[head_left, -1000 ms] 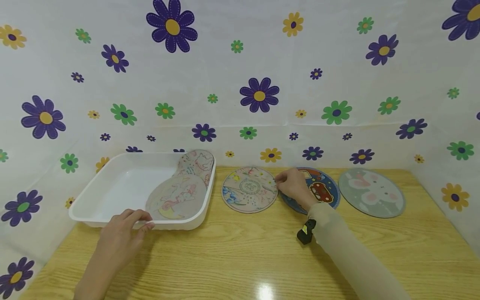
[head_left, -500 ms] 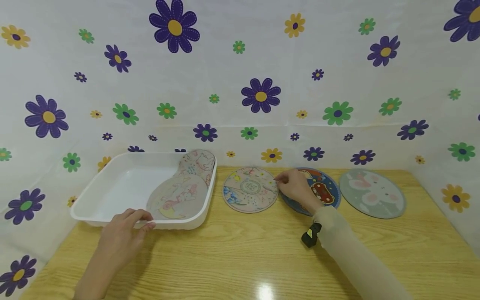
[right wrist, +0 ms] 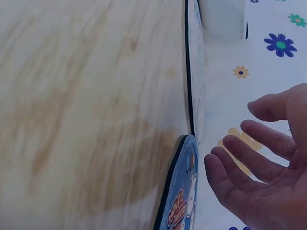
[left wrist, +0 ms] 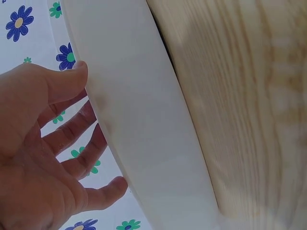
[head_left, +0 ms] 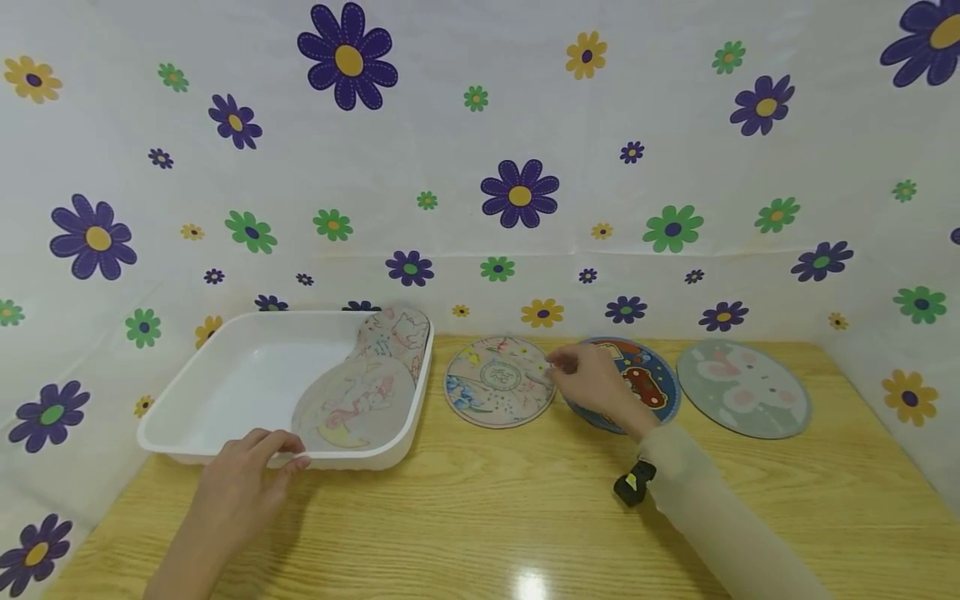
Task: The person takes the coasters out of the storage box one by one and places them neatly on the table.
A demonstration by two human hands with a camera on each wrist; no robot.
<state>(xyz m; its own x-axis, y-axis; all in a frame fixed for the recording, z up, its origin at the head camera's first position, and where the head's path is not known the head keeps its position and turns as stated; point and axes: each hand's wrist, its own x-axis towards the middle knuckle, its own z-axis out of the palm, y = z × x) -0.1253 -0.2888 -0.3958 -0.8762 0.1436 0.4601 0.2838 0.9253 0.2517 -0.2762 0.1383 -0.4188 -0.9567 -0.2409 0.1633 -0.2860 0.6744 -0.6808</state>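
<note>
My left hand [head_left: 243, 479] holds the near rim of a white plastic tray [head_left: 180, 454], its thumb on the outer side and its fingers over the inner side. In the tray lie two round mats, a grey-pink one with a moon [head_left: 360, 408] overlapping a pink one [head_left: 401, 329] that leans on the right wall. My right hand [head_left: 596, 383] hovers over the left side of a blue cartoon mat [head_left: 648, 379], fingertips near the edge of a floral mat [head_left: 487, 400]. In the right wrist view its fingers are loosely bent and hold nothing.
A grey bunny mat [head_left: 750, 400] lies at the right end of the row on the wooden table [head_left: 465, 517]. Behind the table hangs a white flowered sheet [head_left: 450, 150]. A black device [head_left: 633, 485] is strapped at the right wrist.
The right wrist has shifted slightly right and toward me, while its fingertips stay between the floral and blue mats. The left hand keeps its place on the tray rim.
</note>
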